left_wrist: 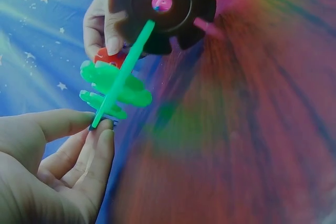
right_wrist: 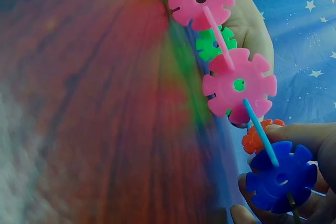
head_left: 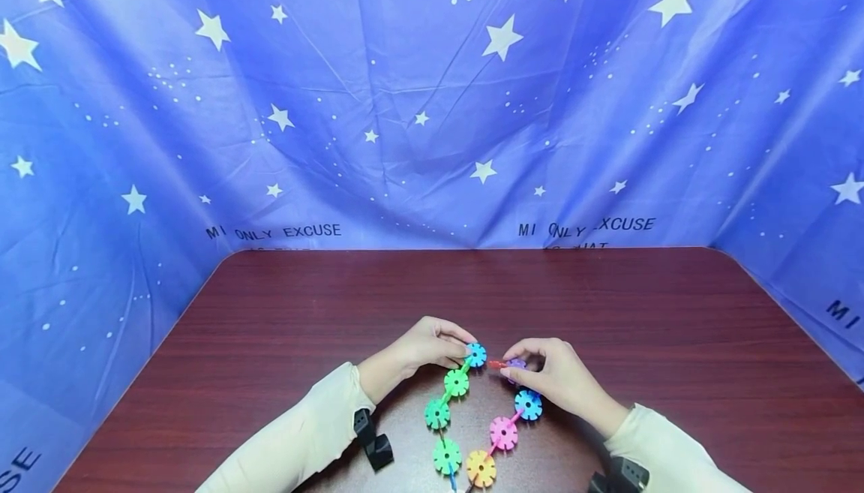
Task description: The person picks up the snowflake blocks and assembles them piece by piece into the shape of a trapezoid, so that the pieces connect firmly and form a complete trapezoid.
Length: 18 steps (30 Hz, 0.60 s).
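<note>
My left hand (head_left: 432, 344) pinches a blue notched snowflake disc (head_left: 476, 355) at one end of a linked chain. Below it hang several green discs (head_left: 456, 383), joined edge to edge. The right hand (head_left: 567, 377) pinches a red disc (head_left: 497, 364), seen edge-on and pointing toward the blue one, a small gap apart. A purple disc (head_left: 516, 367) sits between the right fingers, partly hidden by them. Down from there run another blue disc (head_left: 529, 404), a pink disc (head_left: 503, 433) and an orange disc (head_left: 481, 468). In the right wrist view, the thumb touches the red disc (right_wrist: 262, 136).
The chain loops toward the front of a dark red wood-grain table (head_left: 304, 290), its lowest part cut off by the frame. A blue star-printed cloth (head_left: 405, 65) surrounds the table at the back and sides. Black straps (head_left: 373, 440) are worn at both wrists.
</note>
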Motion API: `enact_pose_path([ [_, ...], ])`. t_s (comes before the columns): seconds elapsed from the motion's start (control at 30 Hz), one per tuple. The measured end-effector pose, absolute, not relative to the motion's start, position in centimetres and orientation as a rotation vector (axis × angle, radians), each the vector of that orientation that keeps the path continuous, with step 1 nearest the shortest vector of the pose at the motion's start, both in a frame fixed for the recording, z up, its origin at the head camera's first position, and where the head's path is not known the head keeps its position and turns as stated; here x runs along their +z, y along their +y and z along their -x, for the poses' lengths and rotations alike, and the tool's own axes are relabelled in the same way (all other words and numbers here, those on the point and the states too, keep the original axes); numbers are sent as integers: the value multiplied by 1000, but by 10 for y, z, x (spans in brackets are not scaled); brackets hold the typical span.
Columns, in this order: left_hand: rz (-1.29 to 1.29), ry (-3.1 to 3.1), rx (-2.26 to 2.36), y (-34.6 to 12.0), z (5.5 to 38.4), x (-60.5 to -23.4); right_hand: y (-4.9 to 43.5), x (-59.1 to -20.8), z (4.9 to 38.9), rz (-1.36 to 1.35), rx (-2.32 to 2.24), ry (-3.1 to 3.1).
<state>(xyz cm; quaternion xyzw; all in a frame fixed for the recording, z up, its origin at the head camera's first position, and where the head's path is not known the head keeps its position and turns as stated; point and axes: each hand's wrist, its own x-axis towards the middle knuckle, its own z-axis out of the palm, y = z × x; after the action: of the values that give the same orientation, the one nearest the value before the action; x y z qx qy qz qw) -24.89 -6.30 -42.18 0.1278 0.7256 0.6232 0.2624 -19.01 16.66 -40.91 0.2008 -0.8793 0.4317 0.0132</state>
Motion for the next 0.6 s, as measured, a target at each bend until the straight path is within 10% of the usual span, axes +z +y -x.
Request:
enact_pose_path([
  [0.6, -298, 1956, 1716, -59, 243, -417, 164, -410, 191, -581, 1331, -2727],
])
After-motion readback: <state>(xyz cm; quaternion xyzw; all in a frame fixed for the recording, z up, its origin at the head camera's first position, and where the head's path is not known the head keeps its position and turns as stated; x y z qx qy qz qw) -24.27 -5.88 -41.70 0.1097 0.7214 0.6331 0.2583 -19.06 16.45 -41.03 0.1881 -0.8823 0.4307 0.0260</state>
